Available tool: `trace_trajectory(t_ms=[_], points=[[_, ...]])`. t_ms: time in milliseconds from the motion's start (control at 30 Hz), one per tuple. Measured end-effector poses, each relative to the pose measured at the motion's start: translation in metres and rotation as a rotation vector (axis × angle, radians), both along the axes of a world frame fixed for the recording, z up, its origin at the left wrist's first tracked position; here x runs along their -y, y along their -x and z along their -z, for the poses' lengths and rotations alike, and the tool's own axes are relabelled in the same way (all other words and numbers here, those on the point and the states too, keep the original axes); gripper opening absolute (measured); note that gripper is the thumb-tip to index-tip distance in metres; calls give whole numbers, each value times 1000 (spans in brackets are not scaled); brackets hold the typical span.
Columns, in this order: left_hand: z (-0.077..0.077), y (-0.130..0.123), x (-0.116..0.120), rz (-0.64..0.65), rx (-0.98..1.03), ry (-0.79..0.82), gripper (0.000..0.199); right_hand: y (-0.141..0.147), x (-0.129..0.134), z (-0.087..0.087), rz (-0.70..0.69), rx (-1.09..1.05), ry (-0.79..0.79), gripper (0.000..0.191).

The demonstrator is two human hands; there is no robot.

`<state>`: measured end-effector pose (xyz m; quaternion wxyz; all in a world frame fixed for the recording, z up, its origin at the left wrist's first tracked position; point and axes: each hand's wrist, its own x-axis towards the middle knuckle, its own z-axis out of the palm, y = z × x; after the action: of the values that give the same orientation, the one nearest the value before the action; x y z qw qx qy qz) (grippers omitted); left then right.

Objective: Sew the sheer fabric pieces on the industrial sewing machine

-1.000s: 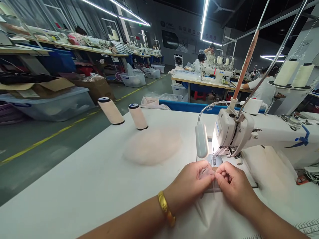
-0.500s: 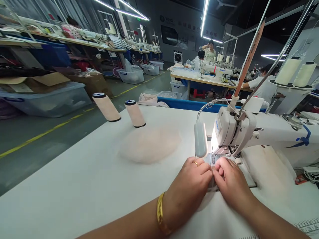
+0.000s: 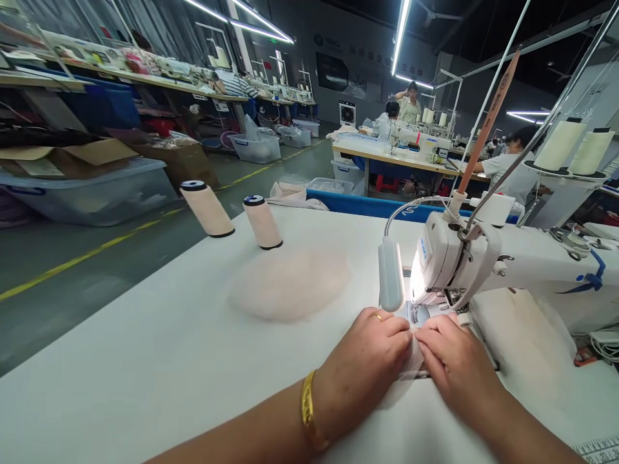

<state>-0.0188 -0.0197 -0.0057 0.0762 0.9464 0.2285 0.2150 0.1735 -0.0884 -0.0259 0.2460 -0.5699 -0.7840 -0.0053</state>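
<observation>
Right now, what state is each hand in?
Left hand: closed, holding sheer pale fabric.
Right hand: fingers bent, tips at the same fabric; whether they grip it cannot be told.

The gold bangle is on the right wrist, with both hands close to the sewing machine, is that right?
Not quite: in the head view, the gold bangle is on the left wrist, with both hands close to the sewing machine.

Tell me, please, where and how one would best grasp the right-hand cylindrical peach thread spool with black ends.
Probably grip the spool around its middle, from the right: it stands on end, its cylindrical side exposed, and the matching peach spool stands to its left.
</observation>
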Motion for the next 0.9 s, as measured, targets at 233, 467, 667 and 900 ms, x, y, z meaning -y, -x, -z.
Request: trace_trajectory(t_ms=[233,467,667,900], points=[[-1,-3,-3,-31,-15,3,27,-4,-4,4,30,-17,-32,27],[-3,-6,-7,-38,-26,2,15,-4,-7,6,44,-25,-57,28],[2,-6,-11,-50,-23,-5,20,-3,-5,4,39,-31,-27,27],[-5,-1,-11,-53,-68,46,16,-3,-1,0,-41,-42,-58,27]])
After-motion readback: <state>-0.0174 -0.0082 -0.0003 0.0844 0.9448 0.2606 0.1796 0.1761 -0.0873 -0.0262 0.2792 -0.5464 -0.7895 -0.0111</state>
